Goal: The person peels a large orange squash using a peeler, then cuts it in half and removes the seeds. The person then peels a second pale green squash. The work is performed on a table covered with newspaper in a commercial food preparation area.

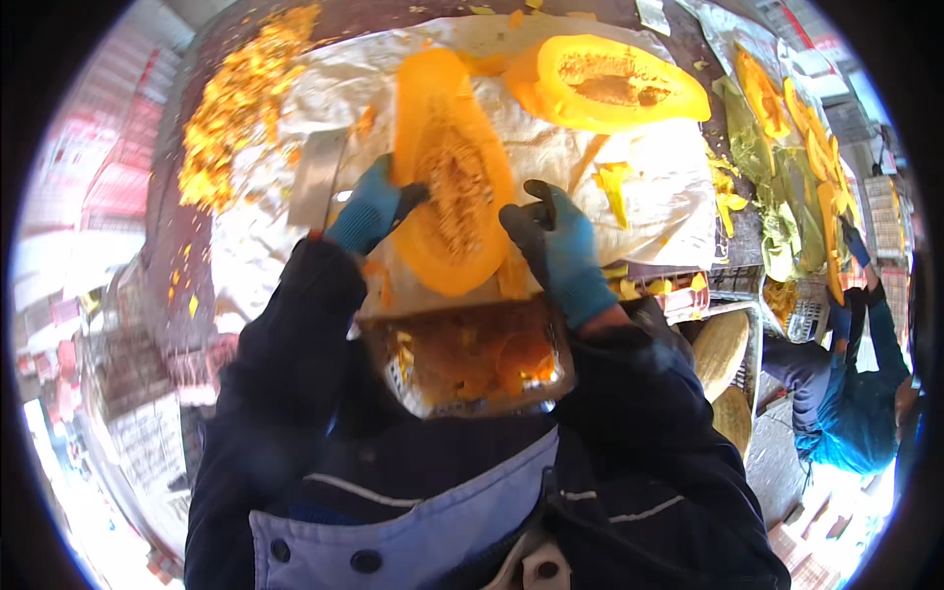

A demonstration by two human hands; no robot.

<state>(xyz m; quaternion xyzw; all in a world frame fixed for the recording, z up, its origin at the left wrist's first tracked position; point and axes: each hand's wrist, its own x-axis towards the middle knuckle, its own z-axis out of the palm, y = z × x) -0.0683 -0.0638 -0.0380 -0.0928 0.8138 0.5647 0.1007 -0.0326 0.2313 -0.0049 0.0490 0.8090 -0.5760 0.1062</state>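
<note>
In front of me a pumpkin half point(453, 184) lies cut side up, its seeds and stringy pulp showing. My left hand point(375, 205), in a blue glove with dark fingertips, grips its left side, thumb over the cut face. Beside that hand lies a wide metal blade point(317, 177); its handle seems hidden under or behind the hand. My right hand point(560, 240), gloved alike, is just right of the half, fingers bent and apart, holding nothing. Another seeded pumpkin half point(619, 82) rests at the upper right of the white woven cloth point(664, 192).
Shredded orange pulp point(236, 125) is heaped at the upper left. A container with orange scraps point(472, 361) stands against my front. More pumpkin pieces point(767, 96) lie on the far right, near a co-worker point(848, 398). Whole pale squashes point(719, 354) fill a crate at right.
</note>
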